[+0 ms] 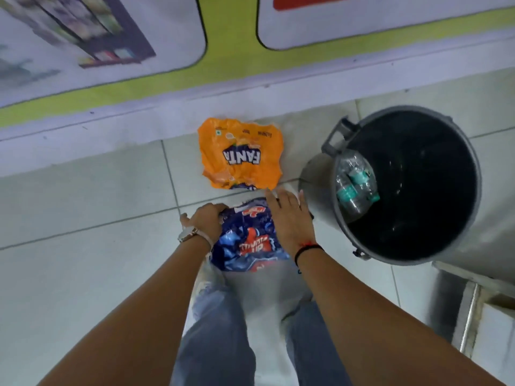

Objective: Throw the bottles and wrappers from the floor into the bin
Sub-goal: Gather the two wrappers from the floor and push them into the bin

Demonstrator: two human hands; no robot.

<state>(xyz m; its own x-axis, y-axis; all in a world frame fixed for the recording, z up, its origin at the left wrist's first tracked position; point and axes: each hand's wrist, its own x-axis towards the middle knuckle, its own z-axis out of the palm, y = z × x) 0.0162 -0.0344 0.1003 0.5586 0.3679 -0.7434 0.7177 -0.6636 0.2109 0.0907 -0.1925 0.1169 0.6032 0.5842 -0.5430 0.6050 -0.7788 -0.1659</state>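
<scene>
Your left hand [204,218] is curled tight around the left edge of the blue wrapper [248,240], so that grip is holding it. Your right hand [287,215] lies flat on the right side of the same wrapper with its fingers [271,197] spread wide and pointing to 12 o'clock. The blue wrapper is on the floor [83,213] just in front of your legs. The orange wrapper [241,154] lies flat on the floor at 12 o'clock from the blue one, close to the wall. Its near edge is just beside your right fingertips. The grey bin [401,188] stands at 2 o'clock from your hands. Clear bottles [355,185] with teal labels lean inside it against its left wall.
</scene>
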